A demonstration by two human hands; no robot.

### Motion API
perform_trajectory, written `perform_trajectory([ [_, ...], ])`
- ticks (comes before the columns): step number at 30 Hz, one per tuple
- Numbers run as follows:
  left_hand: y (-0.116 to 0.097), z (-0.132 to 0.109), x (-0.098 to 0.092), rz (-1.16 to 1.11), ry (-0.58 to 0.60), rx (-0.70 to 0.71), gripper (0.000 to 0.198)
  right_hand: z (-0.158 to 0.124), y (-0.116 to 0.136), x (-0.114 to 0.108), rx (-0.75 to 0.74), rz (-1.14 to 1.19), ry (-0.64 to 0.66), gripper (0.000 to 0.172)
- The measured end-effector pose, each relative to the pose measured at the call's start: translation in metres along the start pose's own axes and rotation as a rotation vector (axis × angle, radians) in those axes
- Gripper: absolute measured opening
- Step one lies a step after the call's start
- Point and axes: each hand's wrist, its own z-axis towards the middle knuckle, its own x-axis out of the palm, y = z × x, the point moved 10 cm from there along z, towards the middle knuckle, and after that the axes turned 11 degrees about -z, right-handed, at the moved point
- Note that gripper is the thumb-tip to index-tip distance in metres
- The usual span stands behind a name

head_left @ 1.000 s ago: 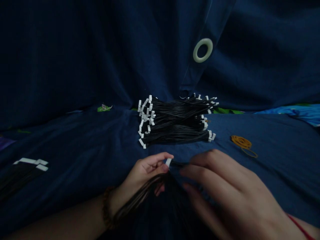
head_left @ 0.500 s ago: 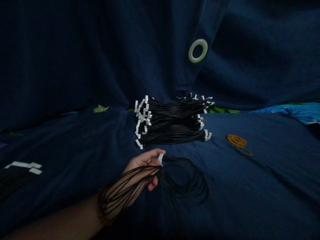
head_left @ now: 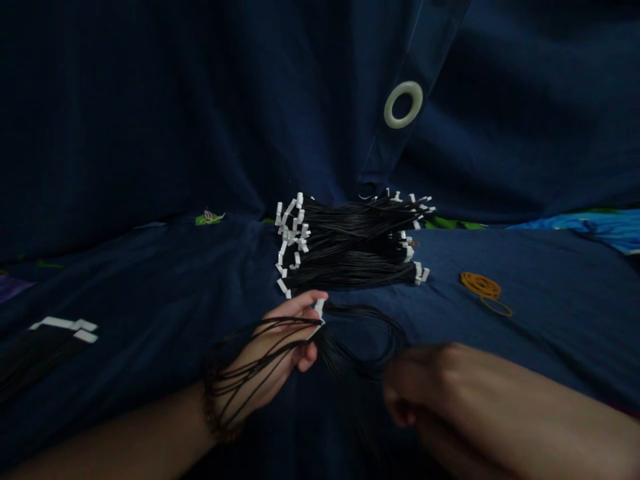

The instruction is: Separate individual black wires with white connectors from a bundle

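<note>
Here, left hand (head_left: pixel 285 340) pinching, looped black wires (head_left: pixel 330 350)

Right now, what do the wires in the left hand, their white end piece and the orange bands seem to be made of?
The black wires look plastic-sheathed: smooth, faintly glossy, bending in loose loops; the core is hidden. The white connector seems matte hard plastic, with crisp edges. The orange bands are probably rubber: thin, dull, soft-looking loops, though the dim light leaves that open.

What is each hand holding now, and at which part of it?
The left hand pinches black wires by their white connector end; the right hand, curled beside the wire loop, shows no clear hold.
</note>
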Motion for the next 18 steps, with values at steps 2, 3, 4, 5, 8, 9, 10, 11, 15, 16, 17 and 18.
perform_trajectory([
  [2, -0.003, -0.001, -0.001, 0.009, -0.025, 0.016, 0.037, 0.003, 0.002, 0.012, -0.006, -0.009, 0.112, 0.025],
  [3, -0.004, -0.001, -0.001, 0.015, -0.031, 0.023, 0.037, 0.006, -0.001, 0.018, 0.031, 0.004, 0.157, 0.025],
  [4, -0.005, -0.001, 0.000, 0.021, -0.035, 0.028, 0.036, 0.009, -0.005, 0.025, 0.092, 0.051, 0.205, 0.025],
  [5, -0.005, -0.001, 0.001, 0.025, -0.032, 0.030, 0.036, 0.012, -0.004, 0.035, 0.118, 0.181, 0.277, 0.024],
  [8, -0.005, -0.001, 0.003, 0.040, -0.005, 0.036, 0.035, 0.021, 0.002, 0.055, 0.199, 0.619, 0.391, 0.026],
  [9, -0.005, -0.001, 0.005, 0.050, 0.009, 0.036, 0.035, 0.024, 0.003, 0.059, 0.229, 0.725, 0.390, 0.027],
  [10, -0.004, -0.001, 0.006, 0.063, 0.026, 0.032, 0.035, 0.026, 0.002, 0.062, 0.257, 0.798, 0.380, 0.027],
  [11, -0.003, 0.000, 0.008, 0.079, 0.043, 0.026, 0.033, 0.026, 0.000, 0.065, 0.284, 0.834, 0.370, 0.026],
  [15, -0.005, 0.000, 0.012, 0.107, 0.066, 0.040, 0.026, 0.028, -0.007, 0.064, 0.322, 0.737, 0.303, 0.024],
  [16, -0.005, 0.000, 0.012, 0.109, 0.068, 0.045, 0.026, 0.029, -0.008, 0.061, 0.320, 0.692, 0.282, 0.023],
  [17, -0.005, 0.000, 0.013, 0.111, 0.070, 0.045, 0.027, 0.030, -0.010, 0.057, 0.317, 0.659, 0.271, 0.023],
  [18, -0.004, -0.001, 0.013, 0.114, 0.073, 0.041, 0.029, 0.030, -0.013, 0.055, 0.326, 0.660, 0.270, 0.022],
])
